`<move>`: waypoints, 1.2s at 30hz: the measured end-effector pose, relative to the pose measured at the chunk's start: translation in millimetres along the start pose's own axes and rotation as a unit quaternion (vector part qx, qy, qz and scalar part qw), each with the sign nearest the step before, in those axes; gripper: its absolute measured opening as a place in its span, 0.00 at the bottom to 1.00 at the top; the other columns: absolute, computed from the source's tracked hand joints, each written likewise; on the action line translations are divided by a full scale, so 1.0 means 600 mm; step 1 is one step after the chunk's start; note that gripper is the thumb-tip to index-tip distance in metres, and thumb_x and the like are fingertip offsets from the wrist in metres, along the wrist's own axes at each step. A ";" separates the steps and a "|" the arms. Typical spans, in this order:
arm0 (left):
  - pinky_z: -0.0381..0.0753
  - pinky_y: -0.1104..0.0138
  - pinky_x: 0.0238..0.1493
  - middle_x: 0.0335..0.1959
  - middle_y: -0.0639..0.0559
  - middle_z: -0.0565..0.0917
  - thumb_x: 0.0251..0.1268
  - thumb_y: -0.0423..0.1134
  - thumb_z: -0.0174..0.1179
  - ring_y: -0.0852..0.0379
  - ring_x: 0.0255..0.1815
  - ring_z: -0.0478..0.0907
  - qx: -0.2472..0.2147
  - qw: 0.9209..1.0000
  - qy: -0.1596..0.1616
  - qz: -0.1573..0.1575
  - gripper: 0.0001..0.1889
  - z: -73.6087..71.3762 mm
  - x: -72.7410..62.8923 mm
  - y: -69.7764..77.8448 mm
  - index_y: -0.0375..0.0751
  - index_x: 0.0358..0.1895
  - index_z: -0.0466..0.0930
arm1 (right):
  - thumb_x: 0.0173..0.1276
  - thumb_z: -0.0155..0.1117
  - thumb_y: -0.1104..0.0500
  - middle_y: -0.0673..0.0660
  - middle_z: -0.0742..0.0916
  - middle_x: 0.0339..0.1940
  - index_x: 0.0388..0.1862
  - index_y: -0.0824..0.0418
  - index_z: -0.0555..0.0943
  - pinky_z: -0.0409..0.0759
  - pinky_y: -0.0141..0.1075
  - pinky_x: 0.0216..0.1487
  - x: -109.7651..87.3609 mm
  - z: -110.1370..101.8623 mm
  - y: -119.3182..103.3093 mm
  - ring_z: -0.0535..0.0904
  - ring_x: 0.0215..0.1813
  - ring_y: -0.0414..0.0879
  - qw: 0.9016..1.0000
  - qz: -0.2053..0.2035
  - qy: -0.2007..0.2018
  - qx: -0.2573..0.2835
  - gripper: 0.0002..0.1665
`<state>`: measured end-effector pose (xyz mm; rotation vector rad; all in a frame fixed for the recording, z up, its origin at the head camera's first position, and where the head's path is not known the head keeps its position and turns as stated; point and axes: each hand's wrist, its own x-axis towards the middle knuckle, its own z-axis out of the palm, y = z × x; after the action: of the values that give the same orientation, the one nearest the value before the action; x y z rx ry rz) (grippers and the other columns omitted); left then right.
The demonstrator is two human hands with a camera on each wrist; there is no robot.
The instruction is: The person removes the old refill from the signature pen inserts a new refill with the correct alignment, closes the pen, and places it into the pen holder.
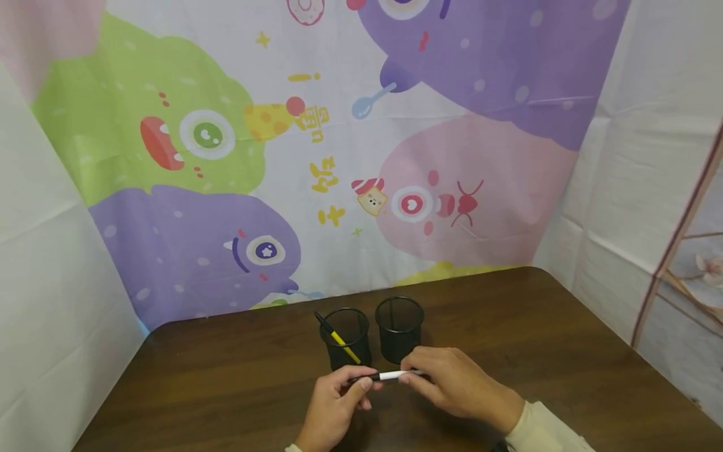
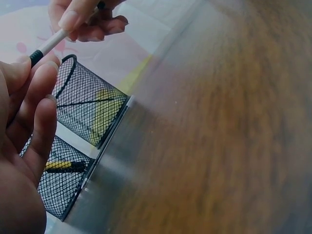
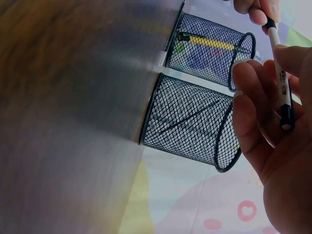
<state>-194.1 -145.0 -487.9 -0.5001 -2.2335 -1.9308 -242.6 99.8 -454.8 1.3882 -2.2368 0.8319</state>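
Observation:
A white pen (image 1: 390, 376) with black ends is held level between both hands, close in front of two cups. My left hand (image 1: 333, 405) pinches one black end between thumb and fingers. Farther along, my right hand (image 1: 457, 383) pinches the white barrel; in the right wrist view, small print shows on the barrel (image 3: 283, 83). Behind the left hand stands a black mesh cup (image 1: 341, 360) with a yellow-and-black pen (image 1: 346, 347) leaning inside. Beside it, behind the right hand, is a second black mesh cup (image 1: 400, 346), in which I see no pen.
Both cups stand on a dark brown wooden table (image 1: 226, 376). A cloth with cartoon monsters (image 1: 339, 144) hangs behind the table's far edge. Pale cloth (image 1: 39, 282) hangs on the left, and more (image 1: 604, 251) on the right.

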 end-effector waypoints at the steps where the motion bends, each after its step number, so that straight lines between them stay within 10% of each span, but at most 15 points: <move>1: 0.85 0.65 0.30 0.35 0.47 0.89 0.71 0.40 0.63 0.59 0.24 0.81 0.000 1.000 0.000 0.001 0.09 0.000 0.000 0.000 0.39 0.46 0.86 | 0.76 0.62 0.51 0.35 0.76 0.31 0.38 0.47 0.82 0.68 0.17 0.28 0.000 0.000 0.000 0.69 0.27 0.27 1.000 -0.002 0.000 0.001 0.05; 36: 0.87 0.63 0.30 0.32 0.44 0.88 0.69 0.39 0.66 0.52 0.25 0.84 -0.022 1.000 0.013 -0.018 0.10 0.002 0.001 0.000 0.34 0.44 0.86 | 0.74 0.64 0.52 0.35 0.80 0.31 0.37 0.47 0.82 0.73 0.21 0.31 0.001 0.000 -0.001 0.72 0.29 0.28 0.999 0.029 -0.026 -0.003 0.04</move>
<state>-194.9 -143.7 -488.0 -0.4395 -2.2035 -1.9958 -242.2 99.1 -454.5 1.3644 -2.3267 0.8166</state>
